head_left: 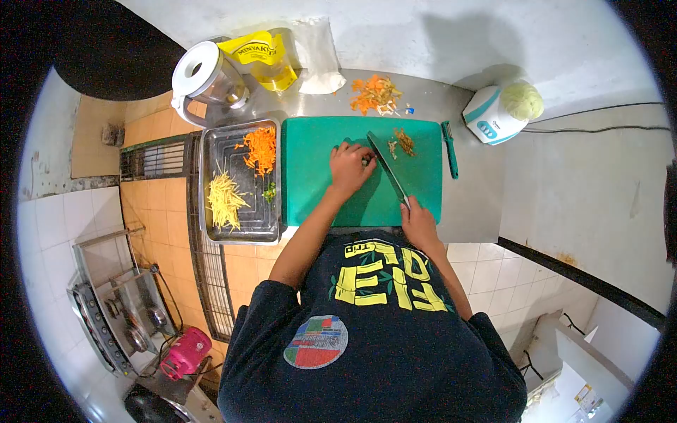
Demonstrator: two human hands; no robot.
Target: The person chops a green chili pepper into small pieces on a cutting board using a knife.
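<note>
A green cutting board (317, 144) lies in front of me on the steel counter. My right hand (419, 221) is closed around the handle of a kitchen knife (389, 169), whose blade slants across the board toward the far left. My left hand (349, 168) rests on the board just left of the blade, fingers curled. Something small and dark sits under its fingertips, mostly hidden, and I cannot make out what it is. Right of the blade tip lie a little heap of brown chopped bits (405, 142) and some pale minced bits (392, 147).
At left, a steel tray (277, 180) holds carrot strips (261, 150), pale yellow strips (226, 203) and green slices (269, 192). Behind stand a blender jug (211, 77), an oil pouch (271, 63) and peelings (375, 94). At right are a peeler (450, 149) and a cabbage (522, 101) on a white appliance (490, 120).
</note>
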